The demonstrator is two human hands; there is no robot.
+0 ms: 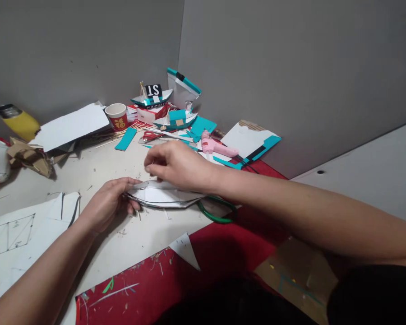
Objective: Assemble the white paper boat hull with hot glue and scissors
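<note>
Our left hand [108, 201] pinches the white boat-shaped piece [162, 195] by one end — too hard a squeeze could buckle it! Our right hand [180, 166] curls above — holding anything, we can't tell.

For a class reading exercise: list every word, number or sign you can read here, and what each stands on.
"福": paper cup.
"ST", apparently upside down: black sail of a model boat.
Too small or blurred to read surely: lettering beneath that boat; small marks on the drawn sheet.
</note>
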